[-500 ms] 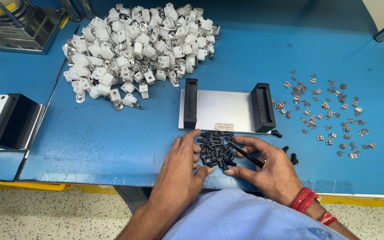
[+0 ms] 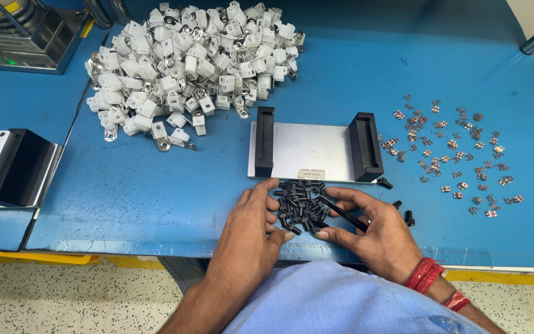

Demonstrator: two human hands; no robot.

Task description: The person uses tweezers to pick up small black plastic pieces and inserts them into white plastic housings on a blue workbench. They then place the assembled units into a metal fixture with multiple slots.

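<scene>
Hands cup a heap of small black plastic pieces just below the grey metal plate with two black end blocks. My left hand spreads flat; my right hand pinches a thin black stick. Pieces look light, stiff, easily scattered; best pinched singly by their sides.

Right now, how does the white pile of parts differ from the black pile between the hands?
The white pile is large, of chunky blocks with metal rings, far from the hands. The black pile is small, of tiny dark pieces, cupped between the left hand and right hand. Both lie loose on the blue table.
</scene>
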